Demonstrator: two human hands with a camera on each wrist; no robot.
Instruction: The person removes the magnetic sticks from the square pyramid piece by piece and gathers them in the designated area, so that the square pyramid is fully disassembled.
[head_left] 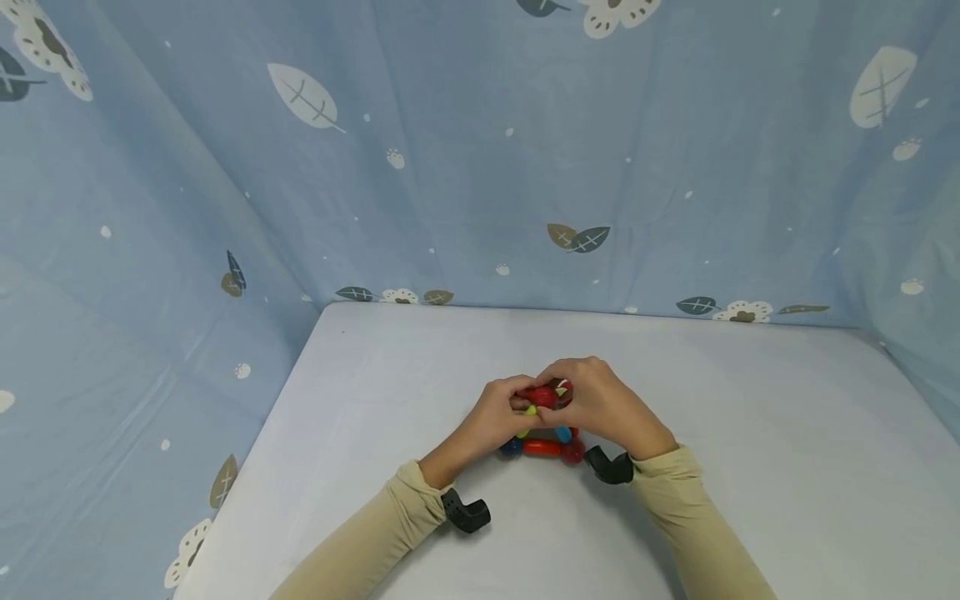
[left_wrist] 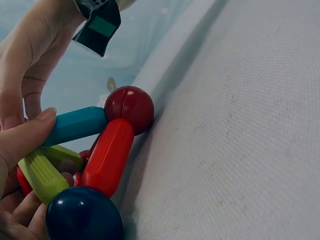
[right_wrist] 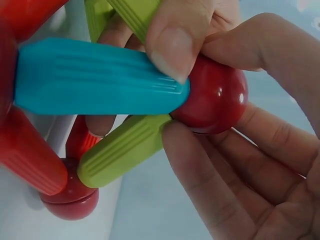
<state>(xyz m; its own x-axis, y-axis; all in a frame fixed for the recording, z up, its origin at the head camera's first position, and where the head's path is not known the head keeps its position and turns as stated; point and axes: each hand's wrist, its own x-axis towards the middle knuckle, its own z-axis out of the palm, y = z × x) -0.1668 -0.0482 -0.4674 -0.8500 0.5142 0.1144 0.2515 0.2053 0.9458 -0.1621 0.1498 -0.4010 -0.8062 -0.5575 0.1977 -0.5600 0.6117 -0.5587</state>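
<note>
Both hands work on a frame of magnetic rods and balls standing on the table. My left hand (head_left: 491, 421) grips the frame near its top; its thumb presses the end of a blue rod (right_wrist: 95, 77), with fingers behind the green rods (right_wrist: 125, 152). My right hand (head_left: 603, 404) pinches the top red ball (right_wrist: 215, 97) between thumb and a finger. The blue and green rods meet at this ball. Lower down, a red rod (left_wrist: 107, 157) joins a dark blue ball (left_wrist: 85, 215) to another red ball (left_wrist: 130, 110). Fingers hide part of the frame.
A white table (head_left: 397, 358) lies under the frame. Blue patterned cloth (head_left: 480, 150) hangs behind it and at the sides. A black wrist camera (head_left: 467, 512) sits on the left wrist, another black camera (head_left: 609, 465) on the right.
</note>
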